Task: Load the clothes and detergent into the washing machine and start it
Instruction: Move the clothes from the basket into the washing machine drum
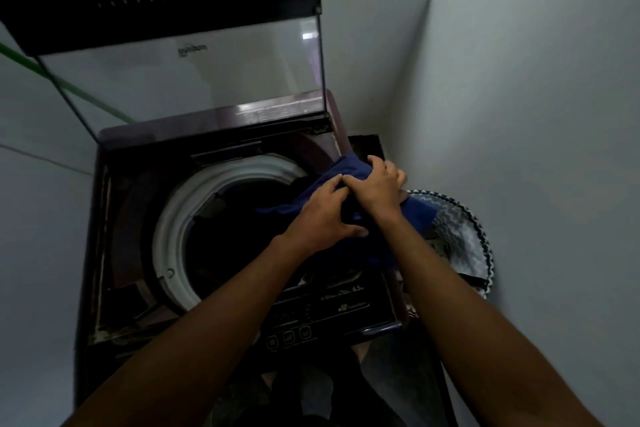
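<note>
A dark top-loading washing machine (pixel 114 204) stands below me with its glass lid (pixel 194 80) raised. Its drum opening has a white ring (pixel 173 218) and looks dark inside. Both hands hold a dark blue garment (pixel 349 170) over the machine's right side, at the drum's edge. My left hand (pixel 322 215) grips the cloth from the left, thumb underneath. My right hand (pixel 375 185) grips the bunched cloth from above. The blue cloth trails right toward a laundry basket (pixel 464 229).
The basket with a zigzag-patterned liner stands to the right of the machine against the wall. The control panel (pixel 311 319) with buttons runs along the machine's near edge. White walls close in on both sides. A green hose (pixel 69 87) runs along the left wall.
</note>
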